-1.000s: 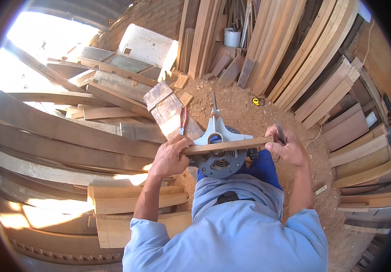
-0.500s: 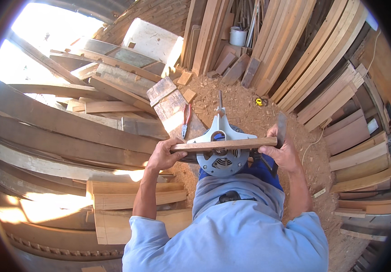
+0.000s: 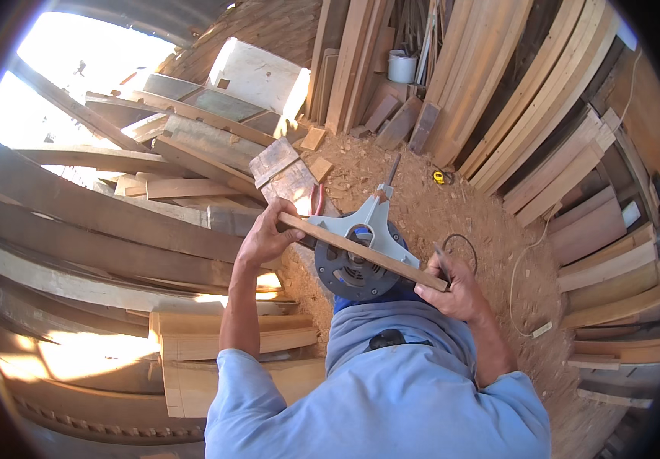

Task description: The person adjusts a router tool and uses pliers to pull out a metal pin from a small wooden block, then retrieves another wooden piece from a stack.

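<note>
A narrow wooden strip (image 3: 364,252) slants down to the right across the front of a round machine (image 3: 354,277) with a grey three-armed bracket (image 3: 379,222) and a rod. My left hand (image 3: 265,233) is closed round the strip's upper left end. At the lower right end, my right hand (image 3: 456,289) grips the strip between thumb and fingers. A thin, dark blade-like piece (image 3: 442,262) stands up by the right fingers; I cannot tell whether they hold it. Whether strip and machine are fastened together does not show.
Red-handled pliers (image 3: 319,199) lie by a worn board (image 3: 284,176), partly hidden. A yellow tape measure (image 3: 441,177) rests on the shavings-covered floor (image 3: 490,229). Planks (image 3: 100,229) are piled at left; more boards (image 3: 552,99) lean at right. A white bucket (image 3: 402,67) stands at the back.
The strip and the machine have turned clockwise together, from level to slanting. My left hand has risen a little, and my right hand has come down and inward.
</note>
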`<state>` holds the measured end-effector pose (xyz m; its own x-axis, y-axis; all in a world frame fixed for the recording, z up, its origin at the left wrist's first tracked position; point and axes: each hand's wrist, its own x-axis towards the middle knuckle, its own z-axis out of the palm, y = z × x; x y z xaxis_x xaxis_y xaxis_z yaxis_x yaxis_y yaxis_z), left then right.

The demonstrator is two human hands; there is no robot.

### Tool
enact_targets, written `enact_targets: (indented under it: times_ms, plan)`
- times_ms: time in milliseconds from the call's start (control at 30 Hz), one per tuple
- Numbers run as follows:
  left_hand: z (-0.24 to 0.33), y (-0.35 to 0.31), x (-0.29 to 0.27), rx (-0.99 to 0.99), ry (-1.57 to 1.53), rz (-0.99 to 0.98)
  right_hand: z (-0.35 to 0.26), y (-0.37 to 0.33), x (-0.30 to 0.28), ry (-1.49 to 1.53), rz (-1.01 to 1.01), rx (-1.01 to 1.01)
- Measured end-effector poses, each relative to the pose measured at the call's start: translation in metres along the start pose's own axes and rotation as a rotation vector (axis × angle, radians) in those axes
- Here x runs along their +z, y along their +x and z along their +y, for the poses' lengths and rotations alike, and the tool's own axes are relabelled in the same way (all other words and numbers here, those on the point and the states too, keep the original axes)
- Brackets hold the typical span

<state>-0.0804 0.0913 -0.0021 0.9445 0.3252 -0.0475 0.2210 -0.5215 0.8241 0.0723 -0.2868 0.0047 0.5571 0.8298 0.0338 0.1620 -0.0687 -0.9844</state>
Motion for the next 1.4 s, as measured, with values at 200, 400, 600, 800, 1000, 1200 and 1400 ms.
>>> enact_targets:
  times_ms: [200,400,600,800,1000,1200,1400]
  plan:
    - [-0.020,-0.010,0.076,-0.087,0.015,0.466,-0.017,-0.001,0.005,-0.214,-0.106,-0.143]
    - [0.003,0.003,0.108,-0.371,-0.325,0.374,-0.018,0.002,0.012,-0.228,-0.115,-0.146]
    - [0.073,0.021,0.099,-0.452,0.221,0.312,-0.014,0.000,0.032,-0.352,-0.054,-0.208]
    - [0.078,0.040,0.105,-0.385,0.388,0.254,-0.019,0.001,0.042,-0.242,-0.029,-0.091]
    - [0.074,0.057,0.109,-0.286,0.257,0.261,-0.021,-0.020,0.005,-0.082,0.132,0.197]
    - [0.062,0.067,0.101,-0.271,0.175,0.154,0.049,-0.162,-0.115,-0.077,1.132,0.524]
    - [0.061,0.072,0.092,-0.346,0.295,0.073,0.138,-0.422,-0.143,-0.711,1.605,1.253]
